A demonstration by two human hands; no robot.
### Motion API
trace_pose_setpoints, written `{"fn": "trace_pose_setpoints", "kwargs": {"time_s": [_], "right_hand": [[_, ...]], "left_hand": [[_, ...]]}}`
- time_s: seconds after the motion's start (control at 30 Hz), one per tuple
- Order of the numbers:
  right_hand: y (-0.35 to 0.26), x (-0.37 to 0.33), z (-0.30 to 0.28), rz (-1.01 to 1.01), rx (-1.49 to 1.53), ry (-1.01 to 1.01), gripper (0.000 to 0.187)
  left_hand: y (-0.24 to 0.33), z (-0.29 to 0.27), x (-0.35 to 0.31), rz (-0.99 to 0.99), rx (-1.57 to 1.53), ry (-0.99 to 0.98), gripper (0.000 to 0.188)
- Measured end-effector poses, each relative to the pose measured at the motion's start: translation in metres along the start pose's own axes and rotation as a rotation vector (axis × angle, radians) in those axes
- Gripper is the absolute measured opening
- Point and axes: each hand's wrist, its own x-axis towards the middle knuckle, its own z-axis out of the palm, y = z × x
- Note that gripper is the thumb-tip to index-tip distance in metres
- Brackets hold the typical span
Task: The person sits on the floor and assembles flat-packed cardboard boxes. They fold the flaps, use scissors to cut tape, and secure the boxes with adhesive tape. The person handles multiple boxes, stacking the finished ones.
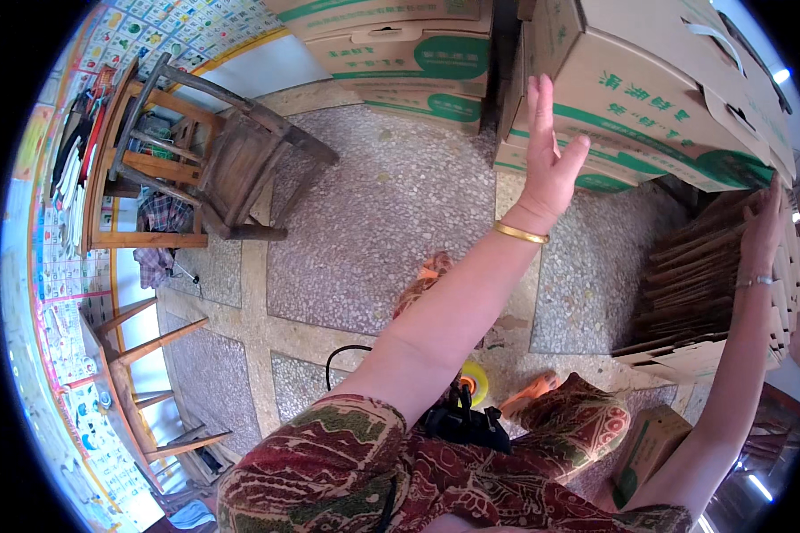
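Observation:
My left hand (551,160) is stretched out beside the near left corner of a large brown cardboard box (631,75) with green print. Its fingers are straight, the thumb stands apart, and nothing is in it. A gold bangle is on that wrist. My right hand (762,233) reaches to the box's right end, its fingers extended upward by the lower corner; whether they touch it I cannot tell. Just below that hand lies a stack of flattened cardboard boxes (707,275). The large box rests on top of other boxes of the same kind.
More cardboard boxes (409,53) are piled against the far wall. On the left stand a worn wooden chair (244,164), a wooden rack (142,240) with cloth and papers, and a wooden stool (120,373). A small carton (653,449) sits by my right leg. The floor (373,213) is speckled stone.

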Motion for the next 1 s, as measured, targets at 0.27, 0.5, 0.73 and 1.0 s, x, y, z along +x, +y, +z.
{"fn": "trace_pose_setpoints", "kwargs": {"time_s": [0.27, 0.5, 0.73, 1.0], "right_hand": [[0.02, -0.127, 0.075, -0.191, -0.27, -0.467, 0.077], [0.026, -0.091, 0.11, -0.106, -0.314, -0.407, 0.079], [0.035, -0.056, 0.127, -0.133, -0.342, -0.397, 0.078], [0.045, -0.049, 0.142, -0.212, -0.618, -0.447, 0.079]], "left_hand": [[0.012, 0.0, -0.001, -0.048, 0.103, -0.006, 0.082], [0.014, 0.0, -0.005, -0.056, 0.071, -0.009, 0.077], [0.028, -0.006, -0.005, -0.133, 0.006, -0.035, 0.068], [0.034, -0.007, -0.011, -0.173, 0.034, 0.146, 0.051]]}}
